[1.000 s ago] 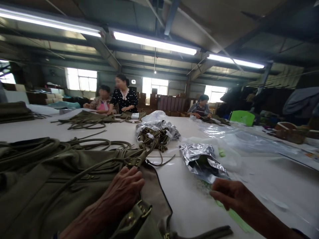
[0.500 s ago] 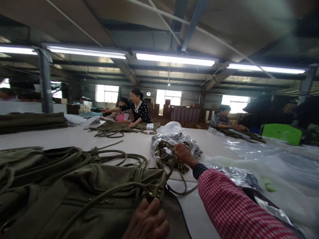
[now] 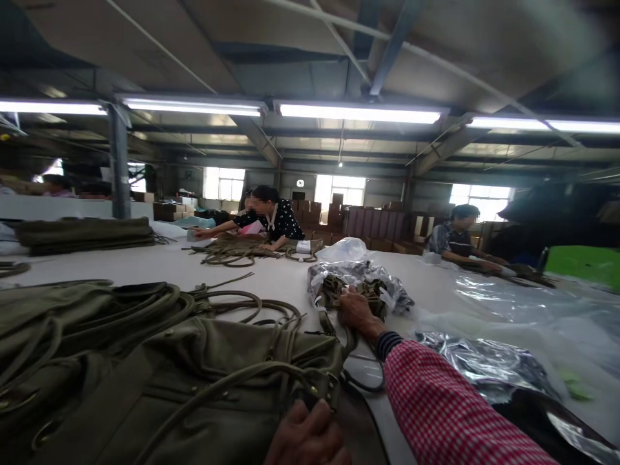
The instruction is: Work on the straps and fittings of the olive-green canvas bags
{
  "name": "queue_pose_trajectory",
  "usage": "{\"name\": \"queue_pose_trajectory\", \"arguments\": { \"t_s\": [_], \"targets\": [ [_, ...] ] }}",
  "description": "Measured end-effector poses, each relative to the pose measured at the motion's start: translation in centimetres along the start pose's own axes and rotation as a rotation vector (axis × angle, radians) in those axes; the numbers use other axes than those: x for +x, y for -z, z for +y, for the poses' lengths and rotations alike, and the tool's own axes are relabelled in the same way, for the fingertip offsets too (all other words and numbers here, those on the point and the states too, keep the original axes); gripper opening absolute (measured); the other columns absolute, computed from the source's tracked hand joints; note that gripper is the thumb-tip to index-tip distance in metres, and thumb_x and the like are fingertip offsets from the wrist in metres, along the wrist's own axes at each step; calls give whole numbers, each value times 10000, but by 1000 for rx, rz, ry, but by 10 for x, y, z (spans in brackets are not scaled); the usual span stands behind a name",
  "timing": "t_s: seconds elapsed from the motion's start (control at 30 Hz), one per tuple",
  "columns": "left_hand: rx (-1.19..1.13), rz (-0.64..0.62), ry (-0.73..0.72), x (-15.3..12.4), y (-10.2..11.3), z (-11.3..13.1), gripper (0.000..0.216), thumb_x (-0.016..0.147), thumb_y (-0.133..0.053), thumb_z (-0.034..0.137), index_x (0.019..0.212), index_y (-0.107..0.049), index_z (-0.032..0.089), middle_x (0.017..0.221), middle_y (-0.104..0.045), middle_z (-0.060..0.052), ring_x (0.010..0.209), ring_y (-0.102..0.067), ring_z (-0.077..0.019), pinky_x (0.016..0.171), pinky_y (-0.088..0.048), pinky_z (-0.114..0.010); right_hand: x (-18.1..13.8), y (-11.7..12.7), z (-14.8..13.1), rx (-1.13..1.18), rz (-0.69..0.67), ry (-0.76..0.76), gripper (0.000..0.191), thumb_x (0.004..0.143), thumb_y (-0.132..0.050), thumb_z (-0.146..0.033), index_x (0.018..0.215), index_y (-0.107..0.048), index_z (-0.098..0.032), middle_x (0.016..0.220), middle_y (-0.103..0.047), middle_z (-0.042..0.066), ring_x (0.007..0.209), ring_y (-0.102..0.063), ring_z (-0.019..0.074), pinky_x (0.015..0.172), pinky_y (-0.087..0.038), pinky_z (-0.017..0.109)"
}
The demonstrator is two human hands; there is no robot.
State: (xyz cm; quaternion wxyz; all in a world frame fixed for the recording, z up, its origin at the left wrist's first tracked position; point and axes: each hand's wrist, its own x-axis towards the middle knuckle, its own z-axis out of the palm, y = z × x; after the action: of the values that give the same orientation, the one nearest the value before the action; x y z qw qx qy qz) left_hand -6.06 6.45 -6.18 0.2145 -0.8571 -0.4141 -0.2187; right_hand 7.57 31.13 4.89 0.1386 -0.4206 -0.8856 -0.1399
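My right hand [image 3: 357, 312] reaches forward across the white table [image 3: 271, 274], its fingers closed on olive straps [image 3: 334, 292] that lie in a crinkled silver plastic bag [image 3: 361, 274]. The arm wears a red checked sleeve [image 3: 450, 407]. At the bottom edge my left hand [image 3: 306, 439] rests on an olive green bag [image 3: 194, 381] with brass fittings and long handles; only its knuckles show.
More olive bags [image 3: 82, 232] are stacked at the far left. Another silver bag [image 3: 484, 365] and clear plastic sheeting [image 3: 508, 290] lie to the right. Three people work at the table's far side, one leaning over straps [image 3: 232, 248]. Cardboard boxes stand behind them.
My right hand went from the near silver bag out to the far bag of straps and closed on them. The view has dropped lower. The left hand stays on the olive bag.
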Motion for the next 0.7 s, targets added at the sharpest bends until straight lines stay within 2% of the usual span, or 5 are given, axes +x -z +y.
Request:
{"name": "queue_pose_trajectory", "arguments": {
  "t_s": [0.23,0.33,0.4,0.53,0.7],
  "targets": [
    [-109,-193,91,14,59,15,99,970,-548,202,881,-586,223,915,-637,-1,954,-518,-188,897,-345,-343,-70,91,38,109,199,-122,118,721,-557,-80,664,-543,-181,883,-655,92,929,-553,241,830,-431,338],
    [-173,-257,126,22,74,17,108,955,-574,190,852,-589,217,911,-646,7,959,-513,-194,885,-312,-356,-146,120,23,240,215,15,213,691,-578,-43,615,-452,-198,942,-662,46,940,-549,202,825,-448,307],
    [-188,-283,126,27,80,17,110,945,-599,185,840,-592,217,912,-652,17,958,-515,-194,858,-296,-354,-208,131,1,460,241,257,222,738,-540,6,667,-485,-196,985,-661,53,966,-544,199,842,-452,323],
    [-144,-334,95,33,90,19,144,964,-587,187,823,-600,213,898,-661,26,948,-534,-186,815,-279,-343,-313,137,-34,592,-34,410,282,812,-455,65,845,-558,-196,1001,-647,50,966,-556,180,907,-458,327],
    [-94,-359,83,36,95,21,173,949,-573,116,808,-614,208,871,-661,28,917,-540,-173,790,-276,-326,-356,151,-27,614,-202,355,246,871,-458,20,817,-558,-198,1044,-653,57,996,-577,177,894,-479,302]
  ]
}}
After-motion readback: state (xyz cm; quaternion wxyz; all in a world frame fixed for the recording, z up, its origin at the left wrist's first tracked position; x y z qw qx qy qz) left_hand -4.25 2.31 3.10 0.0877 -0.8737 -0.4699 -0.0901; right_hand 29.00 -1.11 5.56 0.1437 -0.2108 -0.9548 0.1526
